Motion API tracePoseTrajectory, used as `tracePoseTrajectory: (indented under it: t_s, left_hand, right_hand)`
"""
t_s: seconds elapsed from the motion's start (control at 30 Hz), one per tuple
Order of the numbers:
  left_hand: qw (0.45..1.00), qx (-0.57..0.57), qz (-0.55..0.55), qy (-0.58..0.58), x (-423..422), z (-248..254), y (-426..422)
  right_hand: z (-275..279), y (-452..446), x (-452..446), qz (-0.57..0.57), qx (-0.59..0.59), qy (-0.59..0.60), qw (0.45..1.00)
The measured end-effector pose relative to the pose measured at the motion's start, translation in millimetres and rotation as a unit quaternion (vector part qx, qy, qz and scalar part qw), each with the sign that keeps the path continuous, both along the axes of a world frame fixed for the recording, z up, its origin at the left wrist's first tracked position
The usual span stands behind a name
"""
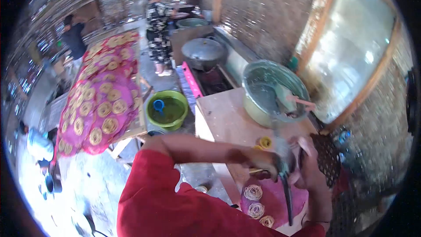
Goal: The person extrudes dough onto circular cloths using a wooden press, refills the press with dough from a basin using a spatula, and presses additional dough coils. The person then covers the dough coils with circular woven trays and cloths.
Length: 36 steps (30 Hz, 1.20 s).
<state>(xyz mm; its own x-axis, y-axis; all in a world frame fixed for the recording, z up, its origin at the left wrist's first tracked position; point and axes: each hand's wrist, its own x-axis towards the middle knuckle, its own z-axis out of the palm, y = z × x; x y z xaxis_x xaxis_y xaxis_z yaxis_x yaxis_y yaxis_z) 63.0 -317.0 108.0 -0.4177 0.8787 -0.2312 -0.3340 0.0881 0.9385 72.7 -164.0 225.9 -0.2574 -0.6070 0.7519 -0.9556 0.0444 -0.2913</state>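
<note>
In front of my red sleeve, my left hand and my right hand are closed around a hand press, which has a pale barrel and a long dark handle pointing down. Motion blurs its upper part, and the fingers are partly hidden. Beneath lies a pink cloth on the pale table. Several coiled noodle nests rest on it, among them a near one. Small yellow rings sit just beyond my left hand.
A large tub with a pink-handled scoop stands behind my hands. Left of the table are a green basin and a lidded pot on a stove. Coils cover a pink-draped rack. Several people work farther off.
</note>
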Motion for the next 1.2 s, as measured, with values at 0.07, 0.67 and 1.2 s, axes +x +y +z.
tracePoseTrajectory:
  t_s: [0.07, 0.67, 1.2]
  left_hand:
    - [0.983, -0.141, 0.004, 0.119, 10, 76, -3]
    - [0.831, -0.104, 0.4, 0.373, -181, 117, -133]
    - [0.679, 0.396, 0.548, 0.286, -337, 117, -151]
  right_hand:
    - [35, -4, 19, 0.096, 0.08, -0.064, 0.99]
    - [60, 129, -203, -0.415, -0.415, -0.067, 0.807]
    - [-115, -36, -343, -0.317, -0.008, -0.448, 0.836]
